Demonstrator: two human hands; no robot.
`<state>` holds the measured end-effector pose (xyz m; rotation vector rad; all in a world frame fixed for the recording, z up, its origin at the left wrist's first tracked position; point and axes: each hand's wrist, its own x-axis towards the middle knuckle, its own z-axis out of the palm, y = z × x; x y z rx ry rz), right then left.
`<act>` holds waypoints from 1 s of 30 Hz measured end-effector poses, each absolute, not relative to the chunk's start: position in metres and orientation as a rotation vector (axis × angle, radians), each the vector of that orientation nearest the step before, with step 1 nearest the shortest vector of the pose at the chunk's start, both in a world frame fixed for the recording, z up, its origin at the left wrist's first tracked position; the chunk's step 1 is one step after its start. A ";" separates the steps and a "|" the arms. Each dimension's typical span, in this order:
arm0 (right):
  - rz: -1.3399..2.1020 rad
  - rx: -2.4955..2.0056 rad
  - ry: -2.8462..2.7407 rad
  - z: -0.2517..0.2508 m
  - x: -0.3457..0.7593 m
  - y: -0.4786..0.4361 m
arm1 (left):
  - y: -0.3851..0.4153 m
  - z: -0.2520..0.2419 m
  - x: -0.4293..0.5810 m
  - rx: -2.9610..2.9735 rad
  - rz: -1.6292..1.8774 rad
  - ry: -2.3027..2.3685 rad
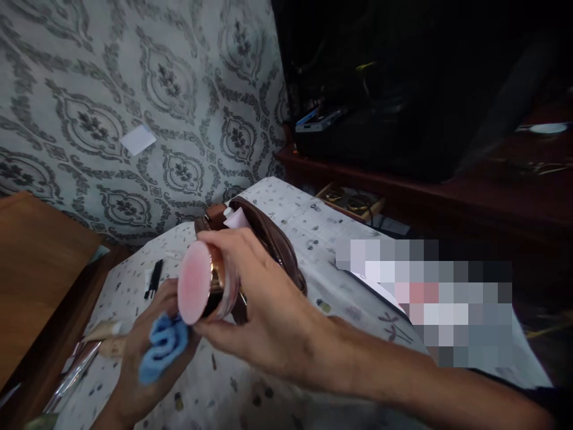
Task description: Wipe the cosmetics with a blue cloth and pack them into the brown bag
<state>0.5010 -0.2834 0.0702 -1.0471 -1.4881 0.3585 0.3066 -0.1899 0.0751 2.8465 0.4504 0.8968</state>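
A round jar with a pink lid (194, 283) and a shiny gold band is gripped by my right hand (273, 304), its lid facing the camera. Just below and to the left, my left hand (154, 352) is closed around a bunched light blue cloth (163, 347), its fingers partly hidden behind the jar. Behind my right hand lies an open brown bag (277, 243), with a pale pink tube (237, 218) sticking out of it.
Tubes (111, 346) and a black item (155, 278) lie on the patterned white cloth (286, 206) at left. A wooden panel (40, 269) stands far left. Beyond the cloth is a small tray (351, 202) with glasses. A blurred, pixelated patch covers the right.
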 end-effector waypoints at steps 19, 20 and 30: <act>0.233 -1.246 -1.668 0.076 0.560 -0.254 | -0.180 0.066 0.315 3.178 0.591 0.119; 0.245 -1.259 -1.715 0.078 0.561 -0.247 | -0.181 0.065 0.315 3.169 0.609 0.126; 0.328 -1.655 -2.177 0.079 0.534 -0.183 | -0.179 0.052 0.314 3.105 0.763 0.135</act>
